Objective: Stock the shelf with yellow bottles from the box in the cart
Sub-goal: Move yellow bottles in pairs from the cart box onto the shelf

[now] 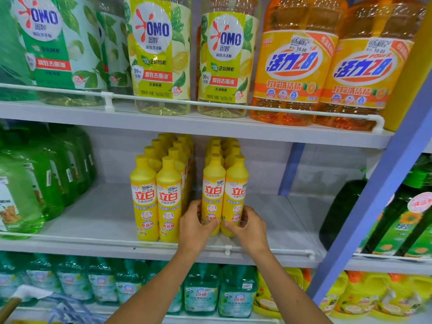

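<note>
Frame centre, middle shelf point(93, 218): left hand point(192, 230) fingers point(196, 205) wrapped on yellow bottle point(213, 197), right hand point(251, 230) likewise on neighbour bottle point(235, 195). Risk: uneven push topples rows point(222, 148) behind.

Shop, stocked shelves point(93, 213) (price-stickered detergent bottles point(295, 66))

White metal shelf boards point(98, 213) with thin white guard rails point(70, 90) are running left to right; blue steel upright point(378, 195) is standing at right; pale grey back panel point(112, 155) is showing far behind.
</note>
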`<action>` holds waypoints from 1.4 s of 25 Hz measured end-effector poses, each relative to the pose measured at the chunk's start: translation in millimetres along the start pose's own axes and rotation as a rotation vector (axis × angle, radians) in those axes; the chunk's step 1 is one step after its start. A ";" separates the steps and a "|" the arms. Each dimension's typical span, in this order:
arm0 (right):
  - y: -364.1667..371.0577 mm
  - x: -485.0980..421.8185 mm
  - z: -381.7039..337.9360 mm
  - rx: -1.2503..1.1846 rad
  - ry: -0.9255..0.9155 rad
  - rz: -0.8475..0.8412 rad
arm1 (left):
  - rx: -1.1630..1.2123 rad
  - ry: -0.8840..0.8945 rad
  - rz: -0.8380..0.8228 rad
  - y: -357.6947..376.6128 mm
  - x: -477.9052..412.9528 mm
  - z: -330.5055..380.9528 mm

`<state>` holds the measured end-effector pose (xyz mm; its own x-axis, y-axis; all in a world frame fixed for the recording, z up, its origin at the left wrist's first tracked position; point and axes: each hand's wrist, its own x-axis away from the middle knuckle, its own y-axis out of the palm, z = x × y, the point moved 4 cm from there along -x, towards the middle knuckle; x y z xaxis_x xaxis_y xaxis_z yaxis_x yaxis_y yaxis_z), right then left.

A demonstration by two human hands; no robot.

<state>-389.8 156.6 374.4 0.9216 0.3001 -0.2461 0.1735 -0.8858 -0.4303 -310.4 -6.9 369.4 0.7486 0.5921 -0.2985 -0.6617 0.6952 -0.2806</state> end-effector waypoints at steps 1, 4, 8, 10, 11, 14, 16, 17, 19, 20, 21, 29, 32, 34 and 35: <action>0.5 -1.5 0.6 0.016 0.003 0.010 | -0.018 0.000 0.007 0.7 -0.9 -1.5; 4.2 -7.3 -2.1 0.061 0.015 0.041 | -0.062 -0.016 0.008 2.3 -9.0 -1.6; 7.2 -18.2 -1.7 0.077 0.053 0.041 | -0.100 -0.040 0.007 6.2 -19.1 -0.7; 8.1 -20.2 0.1 0.088 0.057 0.047 | -0.100 -0.041 0.005 7.3 -21.0 -1.7; 8.5 -20.2 0.5 0.097 0.056 0.050 | -0.097 -0.043 0.001 7.5 -21.9 -2.7; 8.6 -20.3 1.1 0.100 0.057 0.053 | -0.094 -0.045 -0.021 8.0 -24.2 -4.6; 7.5 -20.7 -0.2 0.097 0.061 0.046 | -0.097 -0.042 -0.021 8.2 -25.0 -4.3; 7.3 -21.0 -0.4 0.097 0.060 0.045 | -0.097 -0.043 -0.018 8.4 -25.2 -3.9; 7.5 -20.7 0.8 0.104 0.057 0.046 | -0.098 -0.044 -0.019 8.9 -24.2 -2.0; 7.6 -20.4 1.1 0.105 0.057 0.046 | -0.097 -0.044 -0.019 9.0 -23.8 -1.6; 7.7 -20.2 0.8 0.104 0.056 0.043 | -0.097 -0.046 -0.021 8.9 -23.4 -1.6; 7.0 -19.6 -5.0 0.130 0.058 0.027 | -0.100 -0.082 -0.047 7.4 -26.9 -6.8; 5.2 -17.4 -9.6 0.177 0.050 0.015 | -0.115 -0.096 -0.065 7.2 -28.3 -5.2; 2.1 -16.4 -14.1 0.236 0.033 -0.003 | -0.151 -0.081 -0.078 4.7 -27.4 1.6; 0.2 -15.1 -16.2 0.263 0.024 -0.014 | -0.178 -0.070 -0.090 3.0 -24.5 7.0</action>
<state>-398.0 146.2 392.1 0.9284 0.3001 -0.2192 0.0928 -0.7584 -0.6452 -330.4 -16.5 382.2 0.8018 0.5623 -0.2023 -0.5844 0.6670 -0.4622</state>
